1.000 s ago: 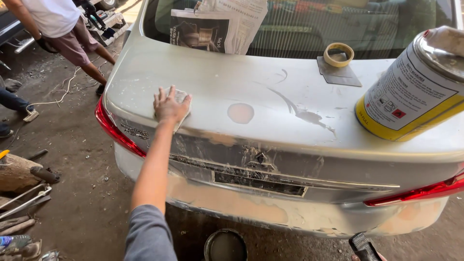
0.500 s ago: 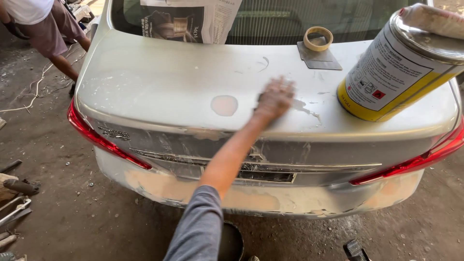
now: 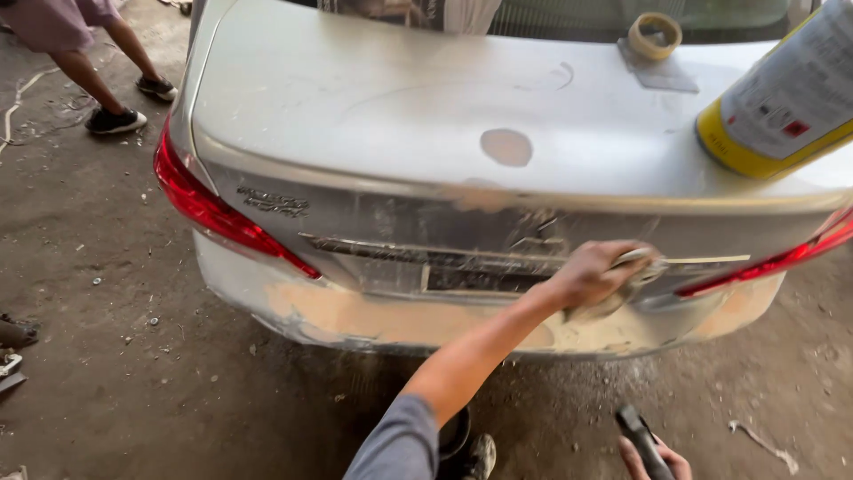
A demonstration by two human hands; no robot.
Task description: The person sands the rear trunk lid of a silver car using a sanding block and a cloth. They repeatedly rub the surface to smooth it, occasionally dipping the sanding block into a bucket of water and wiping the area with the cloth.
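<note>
A silver car's rear (image 3: pixel 373 116) fills the view, sanded dull, with tan filler along the bumper (image 3: pixel 355 316) and a round filler spot (image 3: pixel 506 147) on the trunk lid. My left hand (image 3: pixel 595 276) reaches out on a grey-sleeved arm. It presses a small grey sanding pad (image 3: pixel 638 263) against the rear panel, just left of the right tail light (image 3: pixel 755 265). My right hand (image 3: pixel 657 460) is low at the bottom edge, closed around a black handle (image 3: pixel 638 436).
A yellow and white tin can (image 3: pixel 782 98) stands on the trunk lid at right, a tape roll (image 3: pixel 655 36) behind it. Newspaper (image 3: pixel 418 11) covers the rear window. Another person's legs (image 3: pixel 89 62) stand at top left. A dark round container (image 3: pixel 457 432) sits by my foot.
My left hand swept from the left of the trunk lid to its right side, then down onto the rear panel near the right tail light. The view has dropped lower.
</note>
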